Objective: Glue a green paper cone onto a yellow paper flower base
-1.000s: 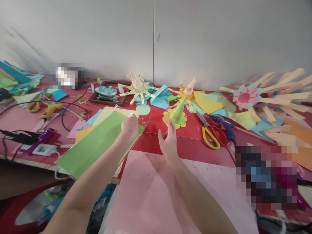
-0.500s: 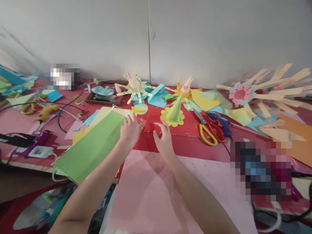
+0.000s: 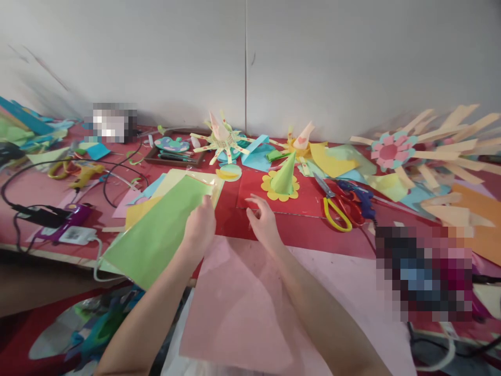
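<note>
My left hand (image 3: 200, 224) is closed at the upper right edge of a pack of green paper (image 3: 156, 235) in a clear plastic sleeve, which lies slanted on the left. The fingertips are partly hidden behind the hand. My right hand (image 3: 263, 222) hovers over the red table near the pink sheet, its fingers curved and apart, holding nothing. Just beyond it, a light green paper cone (image 3: 284, 177) stands on a yellow scalloped paper flower (image 3: 269, 185), on a red paper sheet (image 3: 250, 193).
Yellow-handled scissors (image 3: 336, 214) and a blue glue gun (image 3: 364, 201) lie to the right. A yellow glue gun (image 3: 82, 175) and a purple power strip (image 3: 74, 222) with cables sit left. Pink sheets (image 3: 235, 313) cover the front. Paper crafts (image 3: 223, 138) stand along the wall.
My left hand has drawn back toward me and its fingers have closed. The green pack has shifted slightly right, and its clear flap no longer sticks out. My right hand has barely moved.
</note>
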`<control>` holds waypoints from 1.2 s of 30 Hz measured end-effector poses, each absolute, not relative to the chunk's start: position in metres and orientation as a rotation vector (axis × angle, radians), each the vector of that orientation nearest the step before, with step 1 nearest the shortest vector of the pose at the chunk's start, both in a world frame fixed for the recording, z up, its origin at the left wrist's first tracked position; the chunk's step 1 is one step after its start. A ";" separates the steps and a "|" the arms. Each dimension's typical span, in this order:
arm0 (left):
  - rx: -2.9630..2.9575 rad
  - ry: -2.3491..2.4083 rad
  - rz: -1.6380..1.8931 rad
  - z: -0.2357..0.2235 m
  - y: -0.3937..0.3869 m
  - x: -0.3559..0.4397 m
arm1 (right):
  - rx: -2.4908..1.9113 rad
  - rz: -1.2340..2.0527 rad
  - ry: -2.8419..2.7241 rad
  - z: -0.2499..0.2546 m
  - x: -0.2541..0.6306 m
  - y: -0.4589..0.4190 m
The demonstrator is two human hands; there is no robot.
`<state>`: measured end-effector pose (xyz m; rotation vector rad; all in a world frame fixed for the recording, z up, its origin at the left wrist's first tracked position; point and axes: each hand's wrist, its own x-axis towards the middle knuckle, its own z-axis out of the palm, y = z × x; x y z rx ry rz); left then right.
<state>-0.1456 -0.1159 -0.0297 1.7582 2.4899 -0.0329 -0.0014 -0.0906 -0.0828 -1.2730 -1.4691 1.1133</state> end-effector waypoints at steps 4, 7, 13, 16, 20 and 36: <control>1.655 2.587 0.505 -0.017 -0.127 -0.158 | -1.210 1.444 -1.393 -0.084 -0.007 -0.092; 1.530 2.487 0.900 -0.018 -0.135 -0.158 | -1.092 1.561 -1.417 -0.081 -0.012 -0.099; 1.267 1.917 1.225 -0.042 -0.139 -0.144 | -0.909 1.687 -1.490 -0.075 -0.021 -0.112; 1.263 1.643 1.229 -0.050 -0.141 -0.136 | -1.041 1.606 -1.528 -0.080 -0.021 -0.110; 1.419 1.674 1.078 -0.052 -0.151 -0.129 | -1.125 1.557 -1.352 -0.086 -0.017 -0.100; 2.307 1.976 0.498 -0.060 -0.186 -0.117 | -0.955 1.391 -1.103 -0.077 0.012 -0.084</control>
